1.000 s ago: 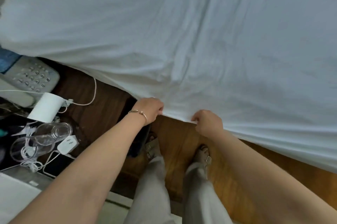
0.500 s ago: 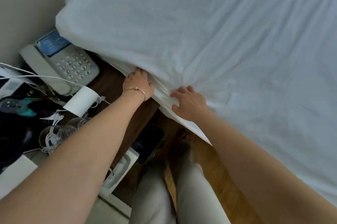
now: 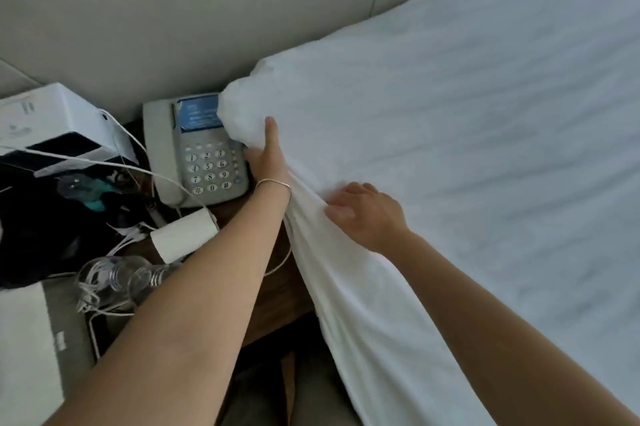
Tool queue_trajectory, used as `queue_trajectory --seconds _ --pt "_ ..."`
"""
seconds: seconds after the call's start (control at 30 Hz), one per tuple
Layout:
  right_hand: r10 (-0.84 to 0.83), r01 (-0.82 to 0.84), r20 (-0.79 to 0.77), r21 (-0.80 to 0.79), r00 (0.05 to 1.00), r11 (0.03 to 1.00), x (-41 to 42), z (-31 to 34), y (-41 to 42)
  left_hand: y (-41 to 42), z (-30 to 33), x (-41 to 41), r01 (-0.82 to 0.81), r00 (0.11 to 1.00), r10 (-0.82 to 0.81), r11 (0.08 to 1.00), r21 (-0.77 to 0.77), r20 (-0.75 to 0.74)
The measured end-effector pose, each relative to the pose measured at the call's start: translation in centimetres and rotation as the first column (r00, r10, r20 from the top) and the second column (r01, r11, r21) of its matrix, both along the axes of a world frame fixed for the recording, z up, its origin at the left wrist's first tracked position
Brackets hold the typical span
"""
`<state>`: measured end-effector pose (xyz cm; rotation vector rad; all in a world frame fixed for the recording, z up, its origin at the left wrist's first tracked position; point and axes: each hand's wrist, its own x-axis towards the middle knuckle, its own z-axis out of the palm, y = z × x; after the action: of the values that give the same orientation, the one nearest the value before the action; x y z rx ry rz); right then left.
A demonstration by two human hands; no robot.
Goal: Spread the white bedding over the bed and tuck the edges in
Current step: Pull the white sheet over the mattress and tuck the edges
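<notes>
We are in a hotel-style bedroom: a bed [image 3: 485,134] in white bedding lies under our right hand [image 3: 369,214], a padded headboard wall [image 3: 173,16] rises beyond both hands, and a corded desk phone [image 3: 199,151] sits just left of our left hand [image 3: 266,155].

Dim soft light, slight blur, wide-angle distortion
</notes>
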<state>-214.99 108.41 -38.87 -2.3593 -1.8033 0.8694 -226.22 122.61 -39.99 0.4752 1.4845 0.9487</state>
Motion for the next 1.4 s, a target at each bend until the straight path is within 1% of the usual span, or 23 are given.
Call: queue_trajectory --seconds 0.07,0.13,0.23,0.37,0.5,0.6,0.67,0.77,0.87,0.93,0.97,1.0,1.03,1.07,1.1,1.13,1.17,1.2,1.23,1.27,1.33,1.37,1.4 --pt "0.031 -0.032 0.005 0.133 0.999 0.991 1.8 -0.1 2.8 1.9 0.0 0.6 -0.047 0.999 0.047 0.998 0.045 0.006" --pt "-0.008 0.011 -0.016 0.187 1.000 0.982 3.2 -0.2 6.0 3.4 -0.3 0.8 -0.021 1.000 0.021 1.000 0.023 0.014" --pt "0.015 -0.008 -0.044 0.159 0.999 0.987 4.5 0.0 11.3 5.3 -0.5 0.7 0.039 0.994 -0.038 0.999 -0.009 0.101" --pt "0.081 -0.071 -0.107 0.095 0.991 0.993 5.0 0.7 17.7 6.1 0.0 0.7 0.164 0.975 -0.140 0.978 -0.132 0.175" --pt "0.181 -0.182 -0.043 -0.026 0.983 0.983 7.4 1.6 21.1 6.3 0.8 1.2 0.241 0.948 -0.215 0.967 -0.085 0.234" --pt "0.188 -0.197 -0.074 -0.135 0.979 0.971 8.7 2.3 22.3 6.5 0.7 0.2 0.220 0.973 -0.215 0.974 -0.050 0.090" --pt "0.261 -0.259 -0.011 -0.152 0.965 0.954 8.4 1.7 23.1 6.8 -0.1 -0.8 0.191 0.981 -0.188 0.980 -0.054 0.054" --pt "0.366 -0.353 0.186 -0.099 0.912 0.930 6.9 -0.3 23.3 8.0 -1.3 -1.5 0.106 0.994 -0.105 0.989 -0.104 0.016" --pt "0.338 -0.355 0.278 0.009 0.899 0.935 6.1 -2.0 22.2 8.9 -2.8 -1.1 0.099 0.963 -0.119 0.991 -0.093 -0.242" --pt "0.312 -0.340 0.265 0.068 0.912 0.938 6.3 -2.6 21.7 9.1 -3.5 -0.3 0.117 0.887 -0.128 0.992 -0.051 -0.444" --pt "0.298 -0.326 0.239 0.086 0.924 0.941 6.5 -2.6 21.7 9.1 -3.4 0.1 0.159 0.807 -0.154 0.986 -0.042 -0.570" --pt "0.286 -0.311 0.207 0.095 0.935 0.946 6.6 -2.7 21.7 9.2 -3.0 0.3 0.224 0.646 -0.176 0.974 -0.037 -0.743" --pt "0.281 -0.304 0.189 0.103 0.941 0.947 6.7 -2.8 21.6 9.4 -2.6 0.6 0.312 0.415 -0.115 0.950 0.022 -0.903" --pt "0.279 -0.304 0.193 0.112 0.941 0.946 6.6 -2.9 21.5 9.6 -2.4 1.1 0.459 0.212 0.014 0.881 0.112 -0.977" --pt "0.281 -0.312 0.213 0.125 0.936 0.942 6.5 -3.1 21.4 9.8 -2.0 1.8 0.650 0.121 0.118 0.741 0.169 -0.986" --pt "0.285 -0.320 0.227 0.136 0.931 0.938 6.6 -3.3 21.4 9.8 -2.2 2.7 0.799 0.118 0.109 0.580 0.160 -0.987" --pt "0.291 -0.322 0.210 0.133 0.933 0.937 6.7 -3.3 21.5 9.4 -2.1 3.7 0.879 0.132 -0.037 0.466 0.100 -0.991" --pt "0.300 -0.320 0.153 0.123 0.941 0.940 6.9 -3.2 21.7 8.8 -2.2 4.5 0.895 0.105 -0.251 0.445 -0.018 -0.962" --pt "0.313 -0.319 0.065 0.116 0.947 0.941 7.1 -3.0 21.9 8.5 -2.7 5.0 0.873 0.065 -0.412 0.465 -0.149 -0.909" --pt "0.315 -0.307 -0.046 0.132 0.948 0.943 7.6 -2.8 22.1 8.5 -3.5 5.4 0.828 0.032 -0.488 0.501 -0.250 -0.872" --pt "0.217 -0.156 -0.221 0.263 0.951 0.952 8.8 -2.3 22.2 8.7 -4.4 5.3 0.759 0.011 -0.521 0.559 -0.332 -0.853" --pt "0.141 -0.064 -0.221 0.322 0.965 0.945 9.9 -2.3 22.2 9.1 -4.8 5.3 0.739 0.008 -0.519 0.578 -0.345 -0.855" --pt "0.077 -0.019 -0.156 0.339 0.985 0.940 11.1 -2.2 22.2 9.4 -5.0 5.3 0.729 0.007 -0.504 0.594 -0.340 -0.864"
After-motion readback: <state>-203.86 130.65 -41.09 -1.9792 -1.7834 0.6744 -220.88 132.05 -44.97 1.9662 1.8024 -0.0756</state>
